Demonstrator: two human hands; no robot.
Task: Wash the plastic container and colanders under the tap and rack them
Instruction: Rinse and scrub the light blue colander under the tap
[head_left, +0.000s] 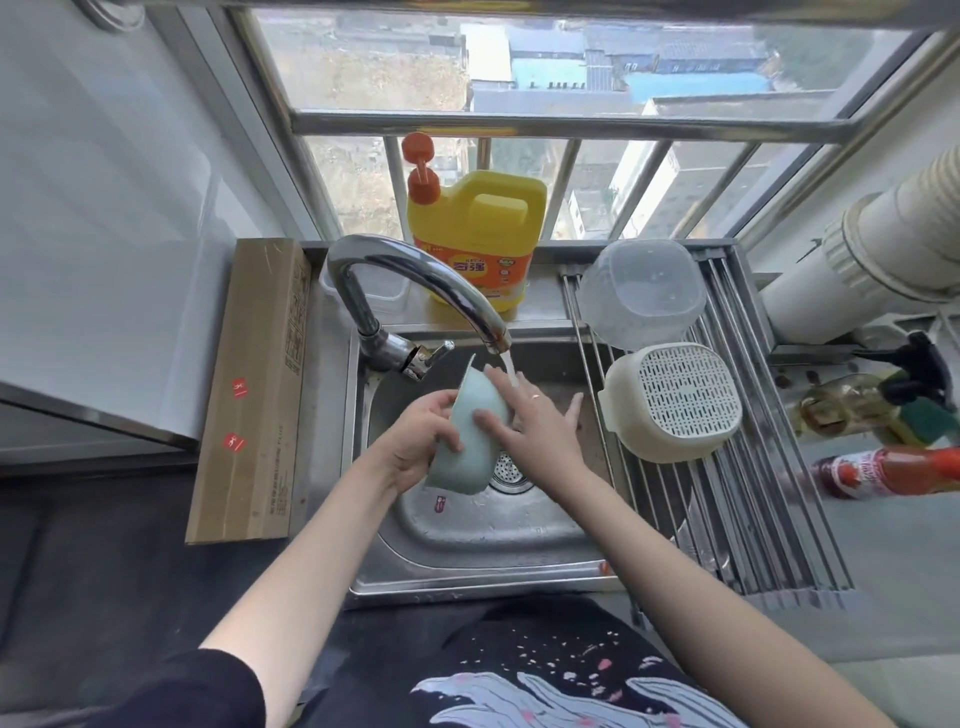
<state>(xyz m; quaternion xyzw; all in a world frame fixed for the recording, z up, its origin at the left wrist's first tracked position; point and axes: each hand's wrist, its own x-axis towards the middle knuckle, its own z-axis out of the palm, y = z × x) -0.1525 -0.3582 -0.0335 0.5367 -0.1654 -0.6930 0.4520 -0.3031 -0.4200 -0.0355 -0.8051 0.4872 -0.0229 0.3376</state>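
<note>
I see my left hand (423, 441) gripping the green bowl (470, 447) over the sink (467, 545); my right hand (540, 415) rests flat against it under the tap (415, 280)

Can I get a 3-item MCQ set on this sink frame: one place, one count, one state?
1. Where does the yellow detergent jug stand?
A. On the ledge behind the tap
B. In the sink basin
C. On the drying rack

2. How many items lie upside down on the drying rack?
A. None
B. Two
C. Four

3. What is the tap doing?
A. It is off and dry
B. It is running onto the right hand
C. It is covered by a cloth

Key: 1 A, the jug sits at the window ledge behind the spout. 2 B, the clear plastic container and the cream colander are both inverted there. 3 B, a stream falls on the right hand beside the pale green bowl, which the left hand holds over the sink.
</note>
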